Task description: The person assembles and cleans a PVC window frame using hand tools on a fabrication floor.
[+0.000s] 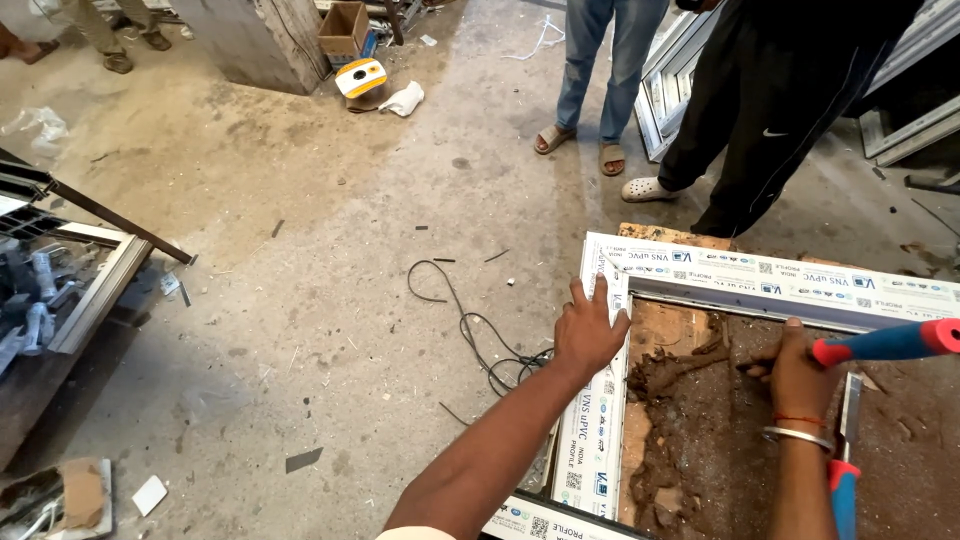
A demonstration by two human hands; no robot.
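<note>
Hidden: my right fingertips are disappearing behind the red-and-blue tool handle [885, 343], its working end cut off.
Left hand [588, 335]: I'm pressing it flat, fingers spread, on the white window frame [600, 420] (near its corner).
Right hand [800, 375]: I'm curling it closed around the tool handle, inside the frame.

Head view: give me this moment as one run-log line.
left hand: flat on white window frame corner | right hand: inside frame, holding red-and-blue-handled tool | black cable: on floor left of frame | two people standing beyond
</note>
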